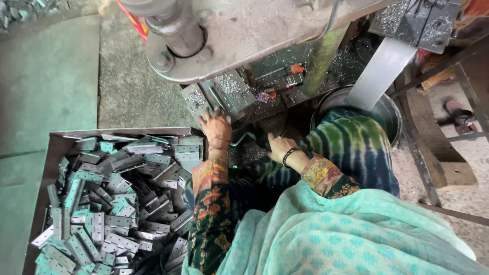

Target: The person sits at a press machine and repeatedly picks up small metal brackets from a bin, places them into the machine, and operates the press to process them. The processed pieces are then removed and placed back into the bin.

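Observation:
My left hand (215,125) reaches forward to the base of a grey press machine (239,35), its fingers spread on a small metal fixture (224,97) dusted with shavings. My right hand (277,145) rests lower on the shaving-covered bed near a small bent metal piece (243,138); its fingers are curled and I cannot see whether it holds anything. Both wrists wear bangles, and both sleeves are floral. A metal tray (56,140) at my left holds several grey metal hinges (117,203) in a heap.
A steel bucket (387,109) stands at the right behind my tie-dyed knee, with a flat metal chute (379,71) leaning into it. A metal frame (433,168) runs along the right. Concrete floor (51,76) lies to the left.

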